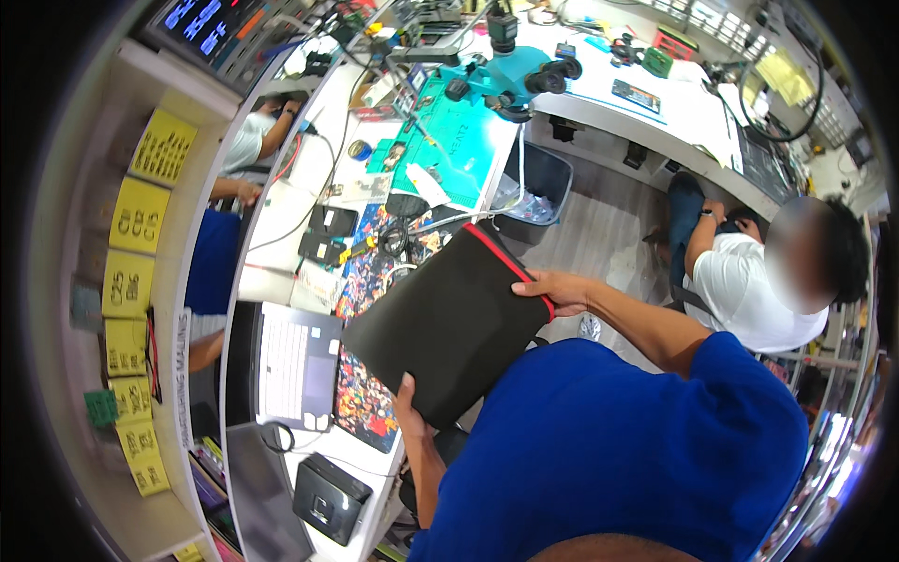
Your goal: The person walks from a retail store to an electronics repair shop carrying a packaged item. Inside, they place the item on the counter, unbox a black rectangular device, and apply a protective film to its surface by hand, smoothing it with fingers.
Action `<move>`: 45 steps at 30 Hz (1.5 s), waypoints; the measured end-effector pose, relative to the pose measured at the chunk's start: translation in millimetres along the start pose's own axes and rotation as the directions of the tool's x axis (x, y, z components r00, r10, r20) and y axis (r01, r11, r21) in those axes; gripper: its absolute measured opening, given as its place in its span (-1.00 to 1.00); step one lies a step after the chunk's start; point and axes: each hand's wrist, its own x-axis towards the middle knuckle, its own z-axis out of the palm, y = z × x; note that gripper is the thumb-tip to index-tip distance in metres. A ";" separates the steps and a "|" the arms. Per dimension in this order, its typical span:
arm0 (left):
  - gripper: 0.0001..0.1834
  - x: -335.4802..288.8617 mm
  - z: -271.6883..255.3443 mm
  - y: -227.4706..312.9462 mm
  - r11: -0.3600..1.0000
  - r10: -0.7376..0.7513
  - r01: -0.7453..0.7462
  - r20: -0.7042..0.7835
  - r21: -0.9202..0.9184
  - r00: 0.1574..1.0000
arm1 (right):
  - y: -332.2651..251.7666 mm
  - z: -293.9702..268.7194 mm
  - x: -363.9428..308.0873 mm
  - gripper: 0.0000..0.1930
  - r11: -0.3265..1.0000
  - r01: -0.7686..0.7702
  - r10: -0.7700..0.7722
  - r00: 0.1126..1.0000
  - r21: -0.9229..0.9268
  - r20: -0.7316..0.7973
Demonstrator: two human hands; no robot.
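Between my hands is a black laptop sleeve (440,323) with red trim along one end. It hangs over the bench's front edge, tilted, its flat side facing up. My right hand (560,290) grips the red-trimmed end, thumb on top and fingers underneath. At the opposite end, my left hand (410,405) pinches the near corner, thumb on the upper face. Whether anything is inside the sleeve cannot be seen. Just left of it an open laptop (298,367) rests on the bench, beside a colourful patterned mat (367,405).
A teal microscope (524,77) stands over a teal work mat (457,140). A bin (545,183) is on the floor beyond the sleeve. A black box-shaped device (330,496) sits at the near left. Another person in a white shirt (749,286) sits to the right.
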 end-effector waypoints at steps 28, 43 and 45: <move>-0.30 -4.0 -196.2 -24.2 0.985 0.137 -0.047 -0.601 0.163 0.787 | -11.6 -85.4 -155.1 -0.49 0.798 0.602 -0.467 0.592 -0.024 -0.657; -0.61 62.6 -67.1 6.5 0.426 0.812 -0.224 -0.261 0.877 0.522 | 28.9 -132.5 -181.2 -0.62 0.475 0.880 -0.416 0.218 -0.006 -0.883; -0.63 74.7 -9.6 0.3 0.495 0.662 -0.309 -0.123 0.812 0.739 | 28.2 -133.1 -181.7 -0.61 0.405 0.914 -0.483 0.184 -0.032 -0.856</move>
